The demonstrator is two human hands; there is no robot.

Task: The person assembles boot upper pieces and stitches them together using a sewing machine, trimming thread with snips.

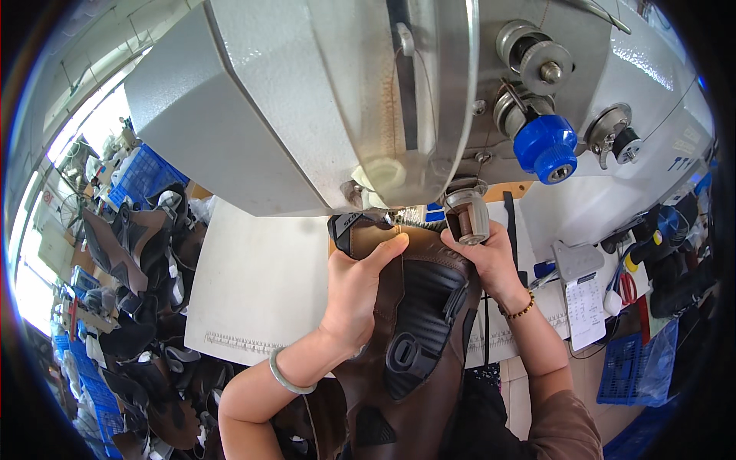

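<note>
A brown and black boot upper [429, 264] lies under the head of a grey sewing machine [284, 92], its shaft hanging toward my lap. My left hand [356, 287] grips the upper's near-left edge, thumb stretched along the brown leather beside the needle area. On the other side, my right hand [491, 257] pinches the upper's right edge, partly behind the metal bobbin-like fitting [468, 215]. A ribbed black panel with a dark buckle [406, 354] shows between my forearms. The needle itself is hidden by the machine head.
Blue tension knob [544, 148] juts from the machine. The white table [253, 276] carries a ruler strip along its front. A clipped paper pad [584, 307] and red-handled scissors [628, 287] lie right. Piled boot uppers [153, 337] stand left; a blue crate [621, 376] sits lower right.
</note>
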